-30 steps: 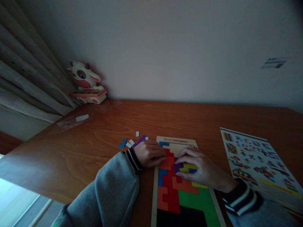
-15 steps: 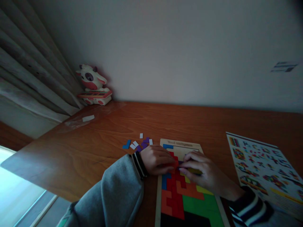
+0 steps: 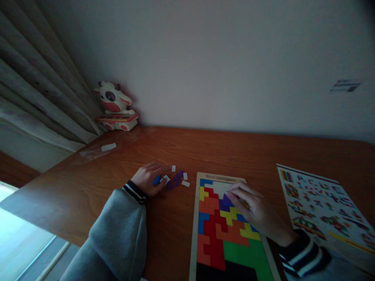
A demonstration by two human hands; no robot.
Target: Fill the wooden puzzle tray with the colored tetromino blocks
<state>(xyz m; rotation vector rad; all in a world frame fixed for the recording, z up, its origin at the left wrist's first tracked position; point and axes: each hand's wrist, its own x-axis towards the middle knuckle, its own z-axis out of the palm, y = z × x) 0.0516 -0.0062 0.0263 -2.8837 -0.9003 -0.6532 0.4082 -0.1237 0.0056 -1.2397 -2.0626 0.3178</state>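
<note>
A wooden puzzle board (image 3: pixel 194 234) lies on the desk, mostly filled with coloured block pieces in red, orange, yellow, green, blue and purple. My right hand (image 3: pixel 251 208) rests flat on the upper part of the board, fingertips by a purple piece (image 3: pixel 225 201) and the bare gap near the top. My left hand (image 3: pixel 149 178) is out to the left of the board, fingers on a blue piece (image 3: pixel 156 180) among several loose purple and white pieces (image 3: pixel 177 179). Whether it grips the piece is unclear.
A printed pattern sheet (image 3: pixel 324 207) lies to the right of the board. A cow-shaped toy (image 3: pixel 115 106) stands in the back left corner by the curtain (image 3: pixel 38 97). A clear plastic bag (image 3: pixel 101 150) lies near it. The desk's left edge (image 3: pixel 43 222) drops off.
My left hand has left the board and moved left to the loose pieces. My right hand has shifted slightly, uncovering more placed pieces.
</note>
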